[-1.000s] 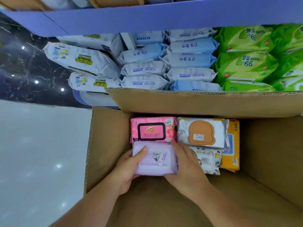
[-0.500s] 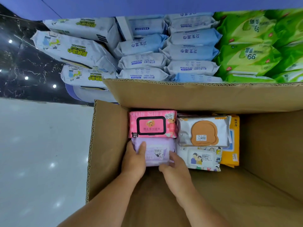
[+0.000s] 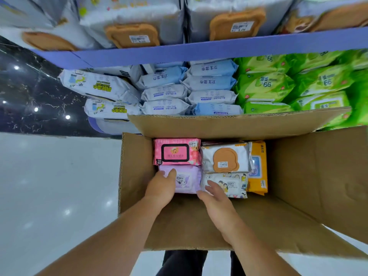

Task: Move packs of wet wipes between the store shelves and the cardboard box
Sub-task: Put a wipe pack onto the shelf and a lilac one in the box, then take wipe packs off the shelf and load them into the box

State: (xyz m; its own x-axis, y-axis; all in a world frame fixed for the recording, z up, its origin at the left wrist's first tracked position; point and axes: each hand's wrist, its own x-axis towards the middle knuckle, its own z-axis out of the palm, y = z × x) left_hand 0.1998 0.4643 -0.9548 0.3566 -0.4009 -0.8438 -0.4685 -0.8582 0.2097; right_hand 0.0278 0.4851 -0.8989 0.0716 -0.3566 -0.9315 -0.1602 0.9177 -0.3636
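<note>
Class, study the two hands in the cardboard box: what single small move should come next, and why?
Probably lift both hands clear. The purple pack already lies flat in the cardboard box, snug against the pink pack; the left hand merely rests on it, and the right hand is open beside it.

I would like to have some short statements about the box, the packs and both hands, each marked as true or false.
1. In the cardboard box, the pink pack lies just beyond the purple pack. True.
2. The left hand touches the yellow pack. False: it touches the purple pack.
3. The green packs are inside the cardboard box. False: they are stacked beyond it, under the blue shelf board.
4. The right hand has straight fingers, which reach onto the cartoon pack. True.
5. The white pack with the orange lid lies beside the pink pack. True.
</note>
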